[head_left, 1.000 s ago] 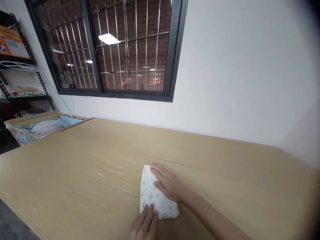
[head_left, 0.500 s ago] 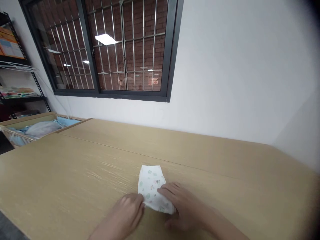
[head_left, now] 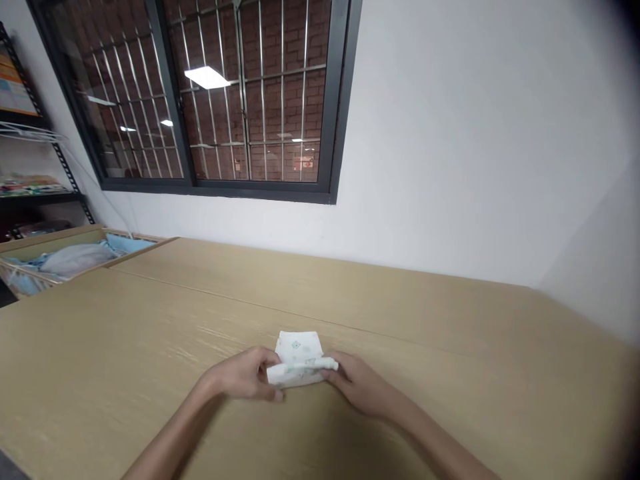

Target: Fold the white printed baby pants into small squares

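A small white piece of cloth [head_left: 299,345] with a green and pink print lies on the wooden tabletop. Its near part is folded up into a raised, rolled edge, while the far part stays flat. My left hand [head_left: 250,375] holds the left end of the fold, thumb below and fingers above. At the right end, my right hand [head_left: 353,380] pinches the fold between thumb and fingers. The fingertips behind the fold are partly hidden.
The wide wooden tabletop [head_left: 175,320] runs back to a white wall [head_left: 450,133] with a barred window [head_left: 250,100]. A wooden crib [head_left: 140,250] with blue and white bedding adjoins it at far left. Black shelving [head_left: 65,167] stands behind the crib.
The cloth's near part, flat before, is now folded up and away from me. Both hands have moved farther forward, the left to the cloth's left side and the right to the fold's right end.
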Available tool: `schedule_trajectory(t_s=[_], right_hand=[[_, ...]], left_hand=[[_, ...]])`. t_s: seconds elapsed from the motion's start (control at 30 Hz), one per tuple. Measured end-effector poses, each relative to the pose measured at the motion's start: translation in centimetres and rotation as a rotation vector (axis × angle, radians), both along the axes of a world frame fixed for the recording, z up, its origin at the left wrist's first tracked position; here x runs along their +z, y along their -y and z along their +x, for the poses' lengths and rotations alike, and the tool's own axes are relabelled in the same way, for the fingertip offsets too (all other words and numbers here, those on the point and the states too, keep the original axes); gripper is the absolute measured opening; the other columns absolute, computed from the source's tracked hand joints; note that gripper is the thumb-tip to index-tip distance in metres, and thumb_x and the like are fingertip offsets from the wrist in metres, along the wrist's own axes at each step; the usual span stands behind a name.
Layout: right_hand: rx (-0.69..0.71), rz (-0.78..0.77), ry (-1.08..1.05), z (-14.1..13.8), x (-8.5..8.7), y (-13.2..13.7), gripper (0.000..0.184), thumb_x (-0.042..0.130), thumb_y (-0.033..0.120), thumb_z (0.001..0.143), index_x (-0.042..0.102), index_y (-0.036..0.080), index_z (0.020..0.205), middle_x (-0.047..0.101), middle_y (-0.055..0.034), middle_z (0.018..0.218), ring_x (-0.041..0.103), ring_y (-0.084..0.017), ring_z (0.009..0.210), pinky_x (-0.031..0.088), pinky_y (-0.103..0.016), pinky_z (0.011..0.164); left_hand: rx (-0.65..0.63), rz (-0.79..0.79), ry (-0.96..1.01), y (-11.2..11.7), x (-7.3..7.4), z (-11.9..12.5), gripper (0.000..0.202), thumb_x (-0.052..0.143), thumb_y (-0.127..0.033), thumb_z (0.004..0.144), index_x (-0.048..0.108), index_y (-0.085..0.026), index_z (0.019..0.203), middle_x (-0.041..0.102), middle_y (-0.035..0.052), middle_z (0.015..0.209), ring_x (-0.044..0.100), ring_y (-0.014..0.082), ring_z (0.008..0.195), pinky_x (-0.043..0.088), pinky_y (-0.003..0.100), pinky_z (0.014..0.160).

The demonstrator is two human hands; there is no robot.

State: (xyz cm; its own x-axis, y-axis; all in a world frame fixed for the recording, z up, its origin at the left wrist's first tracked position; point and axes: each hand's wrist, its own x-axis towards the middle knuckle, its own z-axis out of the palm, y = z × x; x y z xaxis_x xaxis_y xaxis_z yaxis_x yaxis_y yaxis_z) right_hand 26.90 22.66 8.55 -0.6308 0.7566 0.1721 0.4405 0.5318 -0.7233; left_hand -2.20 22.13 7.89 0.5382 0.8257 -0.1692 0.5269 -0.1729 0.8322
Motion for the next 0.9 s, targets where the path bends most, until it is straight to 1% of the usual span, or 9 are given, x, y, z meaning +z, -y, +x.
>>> schedule_trajectory(t_s=[0.1,0.17,0.33,0.43,0.53,0.63,0.77,0.83,0.9], right_hand=[[-0.041,-0.019,0.0,-0.4,-0.1,-1.0,0.03,0.047,0.044,0.101,0.068,0.024,0.11,0.073,-0.0044,0.109,0.067,-0.026,0.096,0.053,-0.039,0.087],[-0.09,-0.023,0.015,-0.6,-0.3,-1.7,0.033,0.048,0.047,0.1,0.067,0.023,0.111,0.073,-0.0051,0.107,0.067,-0.026,0.094,0.052,-0.038,0.083],[-0.19,-0.024,-0.006,-1.5,-1.6,-3.7,0.034,0.046,0.049,0.099,0.064,0.02,0.102,0.072,-0.0072,0.1,0.066,-0.026,0.09,0.052,-0.039,0.079],[-0.317,0.0,-0.03,-2.3,-3.0,-4.8,0.031,0.045,0.043,0.098,0.058,0.018,0.111,0.071,-0.0112,0.106,0.066,-0.028,0.096,0.052,-0.042,0.084],[-0.449,0.038,0.011,-2.7,-4.6,-5.4,0.036,0.045,0.035,0.097,0.049,0.016,0.128,0.066,-0.0162,0.122,0.063,-0.029,0.112,0.05,-0.045,0.095],[-0.517,0.157,0.083,-2.9,-5.6,-5.4,0.044,0.045,0.029,0.095,0.044,0.013,0.136,0.058,-0.0198,0.134,0.059,-0.029,0.123,0.048,-0.045,0.102],[-0.506,0.473,0.177,-3.6,-4.8,-4.5,0.047,0.039,0.026,0.098,0.046,0.008,0.141,0.053,-0.0221,0.142,0.052,-0.031,0.131,0.043,-0.049,0.109],[-0.414,0.591,0.201,-4.5,-4.0,-3.9,0.048,0.036,0.029,0.102,0.046,0.009,0.145,0.049,-0.0196,0.149,0.044,-0.031,0.14,0.037,-0.05,0.115],[-0.308,0.636,0.219,-5.6,-3.5,-3.4,0.05,0.034,0.032,0.105,0.043,0.011,0.15,0.043,-0.0159,0.156,0.038,-0.028,0.146,0.034,-0.049,0.119]], left_hand=[[0.012,0.007,0.052,-0.2,-0.9,0.0,0.027,0.065,-0.04,0.08,0.069,-0.015,0.092,0.056,-0.0036,0.071,0.045,0.0104,0.061,0.032,0.022,0.053],[0.072,0.062,0.062,-0.5,-1.4,0.0,0.026,0.063,-0.04,0.082,0.066,-0.015,0.09,0.051,-0.0046,0.069,0.042,0.0103,0.061,0.031,0.022,0.053],[0.344,0.283,0.074,-1.5,-2.9,0.8,0.029,0.06,-0.045,0.087,0.058,-0.017,0.084,0.049,-0.0038,0.072,0.044,0.0122,0.066,0.034,0.024,0.059],[0.461,0.38,0.082,-2.1,-4.3,1.6,0.029,0.052,-0.045,0.093,0.056,-0.017,0.1,0.056,-0.0011,0.081,0.052,0.0145,0.073,0.042,0.026,0.067],[0.502,0.448,0.059,-2.3,-5.3,2.1,0.036,0.047,-0.042,0.096,0.048,-0.017,0.123,0.06,0.0002,0.086,0.058,0.016,0.078,0.047,0.028,0.073],[0.527,0.528,-0.013,-2.3,-5.5,2.3,0.036,0.049,-0.039,0.096,0.049,-0.018,0.125,0.062,0.0021,0.088,0.061,0.0205,0.083,0.05,0.035,0.077],[0.562,0.702,-0.084,-2.0,-5.3,3.6,0.036,0.045,-0.037,0.097,0.053,-0.016,0.126,0.061,0.015,0.118,0.056,0.0314,0.115,0.045,0.053,0.1],[0.491,0.82,-0.121,-1.8,-5.5,4.7,0.045,0.043,-0.036,0.099,0.047,-0.014,0.138,0.053,0.0201,0.14,0.046,0.0339,0.134,0.039,0.056,0.11],[0.356,0.929,-0.196,-1.5,-5.9,5.7,0.058,0.043,-0.032,0.099,0.031,-0.011,0.152,0.037,0.0215,0.157,0.031,0.0342,0.148,0.034,0.057,0.117]])
